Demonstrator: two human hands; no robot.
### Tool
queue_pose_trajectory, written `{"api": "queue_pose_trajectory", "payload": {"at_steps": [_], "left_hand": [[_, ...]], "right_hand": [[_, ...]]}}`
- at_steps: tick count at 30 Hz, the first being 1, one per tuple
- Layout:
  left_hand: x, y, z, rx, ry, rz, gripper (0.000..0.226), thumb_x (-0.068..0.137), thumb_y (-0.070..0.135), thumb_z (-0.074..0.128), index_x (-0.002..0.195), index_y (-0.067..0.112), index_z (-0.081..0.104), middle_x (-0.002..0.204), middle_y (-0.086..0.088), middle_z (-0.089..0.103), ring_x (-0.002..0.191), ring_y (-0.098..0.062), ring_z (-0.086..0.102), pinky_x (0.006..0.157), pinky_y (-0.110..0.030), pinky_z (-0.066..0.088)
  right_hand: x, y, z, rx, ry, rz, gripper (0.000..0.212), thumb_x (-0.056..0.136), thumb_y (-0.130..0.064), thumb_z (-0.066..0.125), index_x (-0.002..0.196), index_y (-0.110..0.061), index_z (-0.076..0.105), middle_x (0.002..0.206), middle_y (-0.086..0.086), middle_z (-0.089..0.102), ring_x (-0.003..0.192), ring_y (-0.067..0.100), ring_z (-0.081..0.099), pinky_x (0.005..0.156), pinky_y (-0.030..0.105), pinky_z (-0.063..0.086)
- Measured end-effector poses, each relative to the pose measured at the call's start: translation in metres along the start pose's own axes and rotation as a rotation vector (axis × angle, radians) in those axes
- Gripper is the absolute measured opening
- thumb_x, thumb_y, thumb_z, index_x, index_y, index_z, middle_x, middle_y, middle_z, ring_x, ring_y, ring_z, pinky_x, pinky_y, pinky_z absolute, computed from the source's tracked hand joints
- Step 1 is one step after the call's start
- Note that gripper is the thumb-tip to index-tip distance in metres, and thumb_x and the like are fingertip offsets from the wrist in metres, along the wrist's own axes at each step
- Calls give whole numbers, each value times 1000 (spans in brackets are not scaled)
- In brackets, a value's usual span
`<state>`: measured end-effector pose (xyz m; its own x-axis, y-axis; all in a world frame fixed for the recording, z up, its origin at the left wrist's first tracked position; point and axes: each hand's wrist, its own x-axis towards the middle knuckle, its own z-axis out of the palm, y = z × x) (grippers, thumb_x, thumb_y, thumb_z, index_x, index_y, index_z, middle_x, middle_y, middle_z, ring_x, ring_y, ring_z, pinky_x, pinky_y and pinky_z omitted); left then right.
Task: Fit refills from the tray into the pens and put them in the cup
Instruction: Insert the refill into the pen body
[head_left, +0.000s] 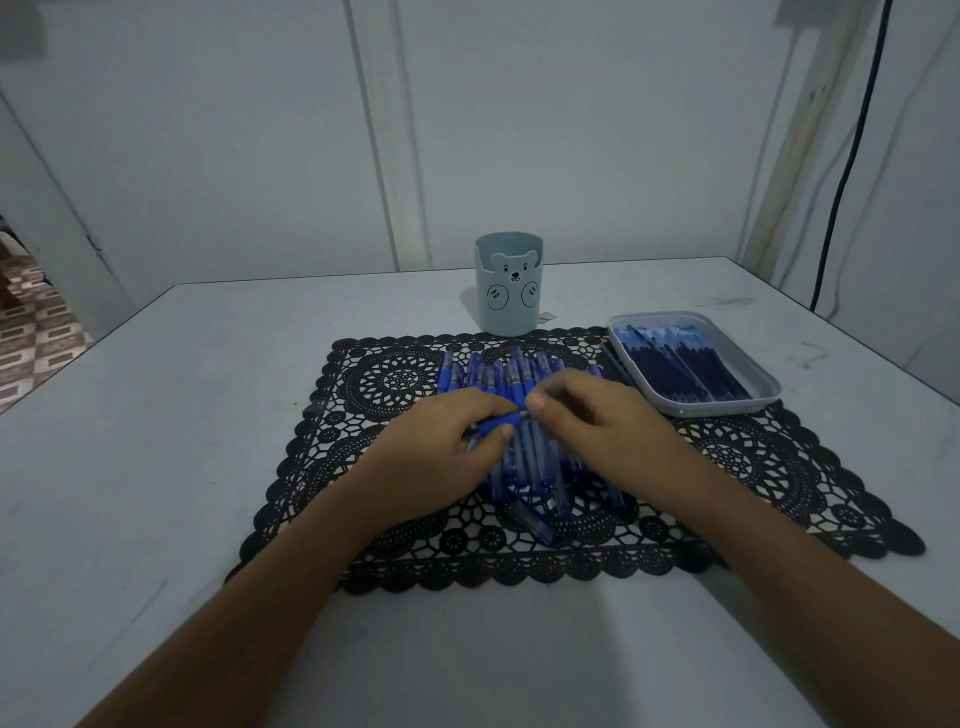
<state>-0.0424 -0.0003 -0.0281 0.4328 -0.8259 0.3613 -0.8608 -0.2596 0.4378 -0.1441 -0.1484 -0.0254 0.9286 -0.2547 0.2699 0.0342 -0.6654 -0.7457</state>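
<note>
Several blue pens (519, 379) lie in a heap in the middle of a black lace mat (395, 384). Just above the heap, my left hand (441, 452) grips one blue pen (498, 423) by its barrel. My right hand (587, 415) pinches that pen's right end, and what its fingers do there is blurred. A grey tray (774, 387) with several dark blue refills (691, 364) sits on the mat's far right corner. A pale blue cup (509, 286) with a bear face stands upright behind the mat; I cannot see inside it.
The white table (182, 415) reaches from a left edge to a white wall behind. A black cable (852, 156) hangs down the wall at the far right. One loose pen part (530, 519) lies near the mat's front.
</note>
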Motion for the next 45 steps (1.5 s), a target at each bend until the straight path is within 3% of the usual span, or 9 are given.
{"api": "queue_pose_trajectory", "payload": {"at_steps": [2,7,11,15,19,23,33,38,45], "left_hand": [[0,0,-1,-2,-6,8,21,91,24,53,108,20,64,79,25,50,76,10,49,68,-7,34],[-2,2,0,-1,-30,35,19,91,24,53,106,18,63,82,17,55,73,7,49,68,-11,36],[-1,0,-2,-19,1,17,20,91,24,53,106,19,64,78,23,51,75,12,49,66,-8,33],[-2,1,-1,-6,-19,36,18,90,22,54,105,18,64,76,21,50,72,9,48,63,-6,32],[-1,0,-1,-13,-16,41,17,90,22,55,104,20,64,75,22,50,71,10,48,63,-6,32],[-2,0,1,14,-24,85,19,90,25,53,104,18,64,74,23,48,71,9,48,63,-4,33],[1,-2,4,7,41,113,40,87,44,39,109,22,64,72,20,49,69,3,48,66,-17,41],[1,-7,0,63,80,36,26,93,28,50,114,19,61,83,22,49,77,7,47,70,-15,35],[1,-16,-4,44,108,-82,27,93,26,49,116,15,60,101,5,59,91,-8,51,81,-26,42]], "right_hand": [[0,1,-4,69,-60,4,5,88,-29,56,85,-25,57,72,0,59,65,14,57,66,27,49],[0,0,-2,-47,-41,-18,32,93,-39,42,67,-24,54,57,-5,55,53,8,53,62,32,49],[0,2,-4,1,-101,-24,13,89,-35,52,79,-26,53,65,-6,56,60,7,53,62,29,48],[0,1,-3,-38,-58,-19,34,92,-42,41,64,-25,51,51,-7,51,47,2,47,56,23,44],[0,3,-4,1,-99,-25,12,89,-36,52,81,-27,53,66,-8,52,58,4,47,60,24,43],[0,2,-4,-39,-63,-27,33,93,-40,42,65,-24,50,55,-7,49,50,4,44,58,27,42],[1,1,-4,-140,-69,-46,35,95,-34,41,62,-22,41,56,-7,40,51,5,37,52,20,31],[-1,-1,-2,-267,-21,27,44,92,-50,31,72,-15,49,64,1,52,59,13,48,59,28,38],[-15,-14,4,-630,-312,-237,42,74,-67,51,77,-24,52,76,-13,46,72,4,45,67,24,28]]}}
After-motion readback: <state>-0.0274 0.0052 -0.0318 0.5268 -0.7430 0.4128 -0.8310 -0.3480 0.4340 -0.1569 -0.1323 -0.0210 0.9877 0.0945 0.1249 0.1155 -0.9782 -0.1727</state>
